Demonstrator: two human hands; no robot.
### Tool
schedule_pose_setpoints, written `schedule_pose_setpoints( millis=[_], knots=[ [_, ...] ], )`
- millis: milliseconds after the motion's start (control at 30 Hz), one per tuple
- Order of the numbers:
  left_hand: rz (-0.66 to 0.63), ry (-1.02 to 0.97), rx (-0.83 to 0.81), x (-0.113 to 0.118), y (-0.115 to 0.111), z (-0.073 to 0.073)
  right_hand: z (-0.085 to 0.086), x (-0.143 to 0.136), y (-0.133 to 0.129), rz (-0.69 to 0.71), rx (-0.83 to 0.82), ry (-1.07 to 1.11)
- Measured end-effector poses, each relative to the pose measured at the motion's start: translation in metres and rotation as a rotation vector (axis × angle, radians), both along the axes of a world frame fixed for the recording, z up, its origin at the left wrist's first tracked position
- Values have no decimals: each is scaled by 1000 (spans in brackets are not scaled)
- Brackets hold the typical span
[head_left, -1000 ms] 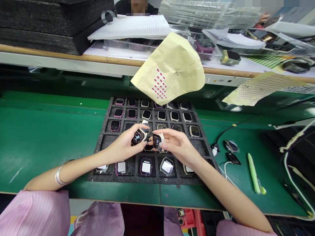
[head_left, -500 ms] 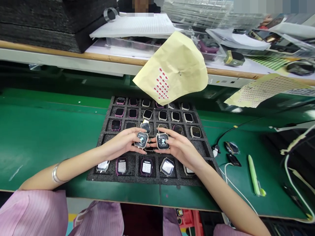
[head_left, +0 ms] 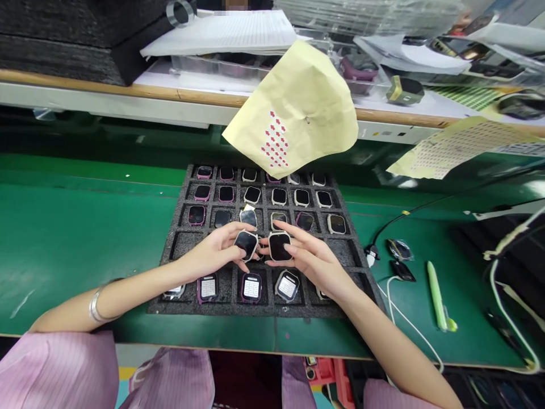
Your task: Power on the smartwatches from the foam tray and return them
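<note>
My left hand is closed around a square smartwatch with a pale case and a dark screen, the thumb on its glass. Close beside it, my right hand grips a second pale smartwatch, its screen dark too, fingers along its edges. Both are held above a black foam tray with rows of compartments. Most compartments hold strapless watches in purple or pale cases. In the front row, watches such as a purple one have lit white screens. My hands and forearms hide part of the tray.
A yellow sheet with red arrows hangs from the shelf edge over the tray's back. On the green bench, cables and a light-green pen lie to the right. Black foam blocks stand on the shelf.
The screens of both held watches have gone from lit dials to dark. Both hands stay nearly in place, while the camera view has shifted slightly.
</note>
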State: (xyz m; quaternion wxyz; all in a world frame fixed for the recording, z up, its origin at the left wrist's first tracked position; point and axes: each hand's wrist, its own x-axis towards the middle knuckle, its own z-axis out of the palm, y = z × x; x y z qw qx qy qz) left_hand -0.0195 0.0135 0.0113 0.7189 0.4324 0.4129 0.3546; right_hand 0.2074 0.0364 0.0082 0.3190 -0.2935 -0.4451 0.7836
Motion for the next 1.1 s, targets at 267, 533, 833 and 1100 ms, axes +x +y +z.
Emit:
schedule_pose_setpoints(
  millis=[267,533,833,1100],
  knots=[
    [9,256,302,1,-4,-11,-4,-2,-4,18,72,7],
    [-100,407,374,0,-9,-5,2,-1,-4,-15,80,-93],
    [-49,370,386,3,-10,-6,0,-2,-3,9,-74,13],
    [-33,343,371,2,-10,-7,1,2,0,109,-23,74]
  ],
)
